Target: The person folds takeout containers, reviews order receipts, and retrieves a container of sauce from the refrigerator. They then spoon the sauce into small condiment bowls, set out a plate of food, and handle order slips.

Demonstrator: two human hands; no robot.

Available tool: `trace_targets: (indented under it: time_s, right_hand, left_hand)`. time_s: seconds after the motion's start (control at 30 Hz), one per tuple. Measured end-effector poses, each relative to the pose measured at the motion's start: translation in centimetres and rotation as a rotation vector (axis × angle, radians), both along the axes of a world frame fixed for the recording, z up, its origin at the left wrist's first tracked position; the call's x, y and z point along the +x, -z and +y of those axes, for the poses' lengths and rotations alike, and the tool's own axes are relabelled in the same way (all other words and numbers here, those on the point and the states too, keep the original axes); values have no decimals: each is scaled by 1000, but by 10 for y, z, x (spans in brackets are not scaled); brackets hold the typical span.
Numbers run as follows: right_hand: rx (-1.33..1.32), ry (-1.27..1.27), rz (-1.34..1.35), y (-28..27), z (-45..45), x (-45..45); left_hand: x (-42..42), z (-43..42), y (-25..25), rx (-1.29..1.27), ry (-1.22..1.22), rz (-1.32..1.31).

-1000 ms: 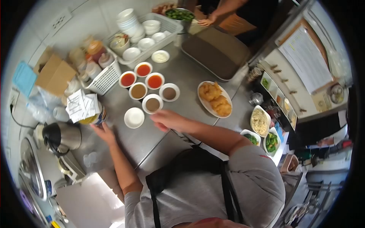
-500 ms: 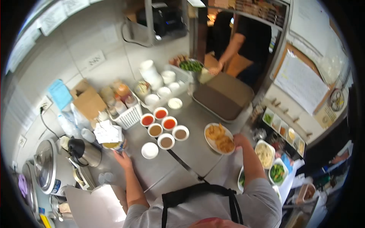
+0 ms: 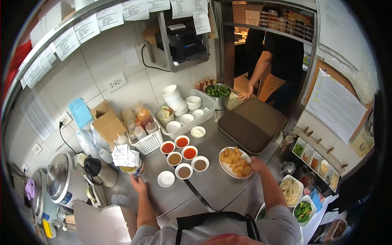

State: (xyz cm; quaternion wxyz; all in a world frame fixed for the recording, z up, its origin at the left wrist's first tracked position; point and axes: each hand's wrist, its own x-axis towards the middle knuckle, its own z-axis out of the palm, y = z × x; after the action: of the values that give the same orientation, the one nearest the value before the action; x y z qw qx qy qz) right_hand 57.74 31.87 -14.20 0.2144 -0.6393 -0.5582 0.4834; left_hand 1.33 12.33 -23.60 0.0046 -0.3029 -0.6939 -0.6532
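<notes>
My right hand (image 3: 257, 164) grips the right rim of a white oval plate (image 3: 223, 168) that carries golden fried pieces (image 3: 235, 161). On the left, my left hand (image 3: 139, 185) has its fingers stretched against the lower side of a can (image 3: 140, 169), with paper slips (image 3: 125, 156) lying over its top. Between my hands stand three bowls of red sauce (image 3: 189, 153) and three of brown sauce (image 3: 183, 171), close together on the metal counter. A white bowl (image 3: 166, 179) with no visible sauce sits in front of them, and a bowl of white cream (image 3: 198, 132) behind.
A brown tray (image 3: 251, 124) lies at the back right, near another person's hand (image 3: 246, 94). White baskets (image 3: 148, 143) hold squeeze bottles and stacked bowls. A steel pot of green limes (image 3: 218, 91) stands behind. At right are dishes of rice (image 3: 291, 191) and greens (image 3: 303, 212); at left, a thermos jug (image 3: 100, 169).
The whole view has shifted, so things appear lower and farther right, and the picture is sharper. My right hand still grips the plate, and my left hand stays by the can.
</notes>
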Motion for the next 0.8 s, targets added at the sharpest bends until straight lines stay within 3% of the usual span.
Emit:
trace_targets:
  time_s: [0.2, 0.53, 0.63, 0.67, 0.8]
  right_hand:
    - [3, 105, 234, -31, 52, -2]
    - [85, 521, 321, 16, 157, 35]
    - [171, 558, 272, 81, 203, 57]
    - [138, 611, 300, 52, 186, 49]
    - [42, 656, 339, 48, 188, 50]
  left_hand:
    - [8, -2, -12, -19, 2, -86]
    - [0, -1, -10, -70, -32, -109]
    - [1, -2, -11, -89, -43, -111]
    - [2, -2, -12, -89, -48, -113]
    - [3, -1, -13, -73, -48, -112]
